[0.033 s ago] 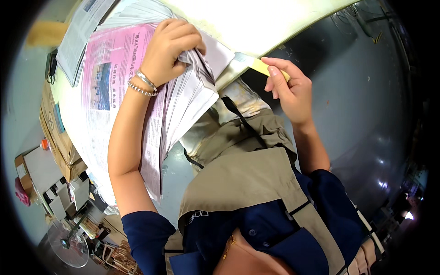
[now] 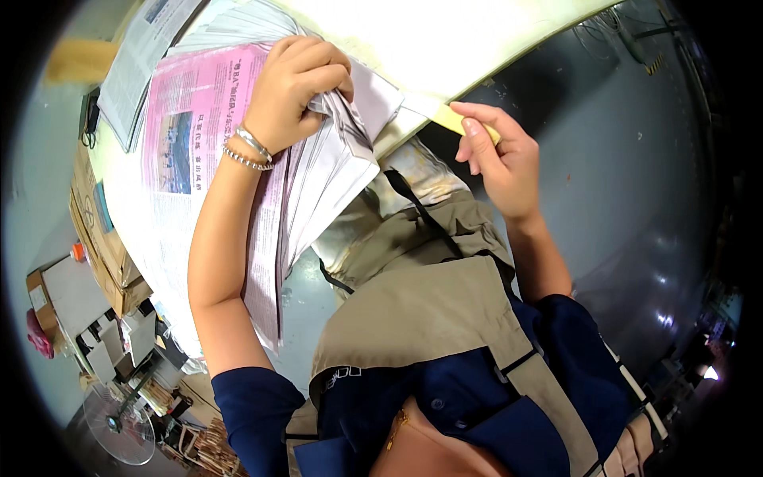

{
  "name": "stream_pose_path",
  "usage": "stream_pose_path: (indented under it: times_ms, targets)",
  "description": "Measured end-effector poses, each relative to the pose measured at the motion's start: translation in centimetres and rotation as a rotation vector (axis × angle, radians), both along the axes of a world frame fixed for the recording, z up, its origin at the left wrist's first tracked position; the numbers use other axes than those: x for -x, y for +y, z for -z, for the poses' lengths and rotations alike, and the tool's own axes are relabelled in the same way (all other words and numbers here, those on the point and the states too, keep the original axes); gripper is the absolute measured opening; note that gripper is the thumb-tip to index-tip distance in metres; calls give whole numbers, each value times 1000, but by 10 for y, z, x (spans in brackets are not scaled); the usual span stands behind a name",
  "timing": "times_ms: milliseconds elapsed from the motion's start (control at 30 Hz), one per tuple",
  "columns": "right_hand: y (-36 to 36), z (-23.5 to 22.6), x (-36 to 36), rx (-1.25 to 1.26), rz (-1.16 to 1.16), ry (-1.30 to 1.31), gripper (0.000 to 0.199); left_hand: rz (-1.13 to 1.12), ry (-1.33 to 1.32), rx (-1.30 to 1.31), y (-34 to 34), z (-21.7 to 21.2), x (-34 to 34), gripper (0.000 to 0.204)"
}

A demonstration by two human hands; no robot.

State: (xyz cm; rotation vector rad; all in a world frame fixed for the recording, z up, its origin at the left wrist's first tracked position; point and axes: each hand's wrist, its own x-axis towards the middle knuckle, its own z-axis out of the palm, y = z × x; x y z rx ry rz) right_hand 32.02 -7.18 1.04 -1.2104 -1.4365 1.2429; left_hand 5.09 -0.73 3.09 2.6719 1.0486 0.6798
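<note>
A thick stack of newspaper sheets (image 2: 318,191) lies on a pale table (image 2: 445,40), with a pink-printed page (image 2: 191,135) on top. My left hand (image 2: 298,87), bracelets on its wrist, is closed on the stack's near corner and bunches the sheets. The sheets hang over the table's edge toward my khaki apron (image 2: 413,318). My right hand (image 2: 497,159) is at the table's edge and pinches a small pale yellow flat piece (image 2: 449,118). What that piece is cannot be told.
A second pile of newspapers (image 2: 143,56) lies at the upper left. Cardboard boxes (image 2: 99,238) stand left of the table, with a small fan (image 2: 119,425) and clutter below them. Grey floor (image 2: 620,175) spreads to the right.
</note>
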Motion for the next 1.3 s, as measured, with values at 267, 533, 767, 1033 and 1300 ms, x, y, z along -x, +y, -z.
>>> stream_pose_path:
  times_ms: [267,533,767,1033,1300]
  targets:
    - [-7,-4,5,-188,-23,-62,19,77,-65,-12,3,-1,-2,16]
    - [-1,-5,3,-116,10,-79,18,26,-93,-59,-1,-1,-1,27]
    - [34,-25,-9,-87,-12,-124,21,27,-88,-77,0,2,-2,28]
    - [88,-32,-15,-47,-359,-296,28,41,-93,-63,1,2,-3,30]
    - [126,-42,-4,65,-624,-395,28,69,-70,-46,4,3,-7,25]
